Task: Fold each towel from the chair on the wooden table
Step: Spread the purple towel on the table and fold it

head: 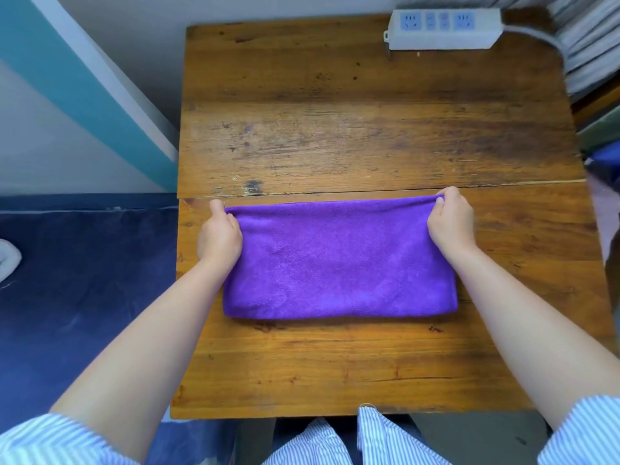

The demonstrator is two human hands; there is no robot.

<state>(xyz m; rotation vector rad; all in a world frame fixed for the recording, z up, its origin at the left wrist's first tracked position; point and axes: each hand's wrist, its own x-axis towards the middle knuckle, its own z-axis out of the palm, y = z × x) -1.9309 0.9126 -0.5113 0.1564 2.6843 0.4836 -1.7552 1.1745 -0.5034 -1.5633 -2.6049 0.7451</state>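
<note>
A purple towel (pixel 339 260) lies folded into a wide rectangle on the near half of the wooden table (pixel 369 129). Its folded edge faces me and its open edges lie on the far side. My left hand (pixel 219 234) pinches the far left corner of the towel. My right hand (pixel 451 218) pinches the far right corner, with the cloth bunched slightly under the fingers. Both corners sit low against the tabletop.
A white power strip (pixel 443 28) lies at the table's far right corner, its cable running off to the right. Dark blue bedding (pixel 84 280) with a white cloth (pixel 8 260) is on the left. Dark blue fabric (pixel 604 162) shows at the right edge.
</note>
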